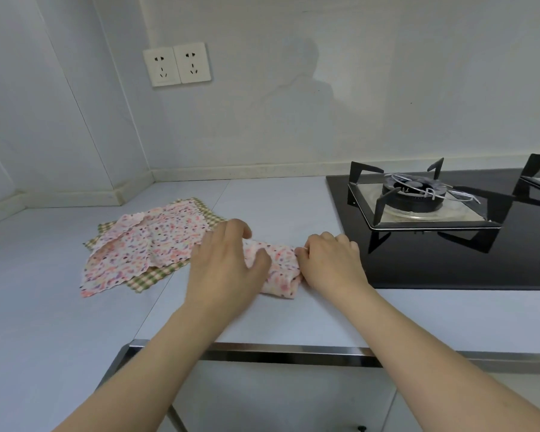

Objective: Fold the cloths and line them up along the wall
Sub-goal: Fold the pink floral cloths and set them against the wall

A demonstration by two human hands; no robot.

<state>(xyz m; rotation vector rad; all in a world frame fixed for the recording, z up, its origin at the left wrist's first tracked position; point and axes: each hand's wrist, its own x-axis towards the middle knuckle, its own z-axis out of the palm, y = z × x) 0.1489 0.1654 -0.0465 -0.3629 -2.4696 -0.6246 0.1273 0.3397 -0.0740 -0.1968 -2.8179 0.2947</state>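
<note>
Head view showed both hands on a folded pink floral cloth (281,269) lying on the white countertop (278,319) just left of the gas hob (449,232). Left hand (228,266) lay across it, fingers curled over its edge; right hand (331,260) pinched its right end. Beside them, another floral cloth (144,247) lay unfolded over a green checked cloth (152,277).

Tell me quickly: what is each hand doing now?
Left hand: fingers curled, gripping the folded floral cloth.
Right hand: fingers pinching the same cloth's right edge.
</note>
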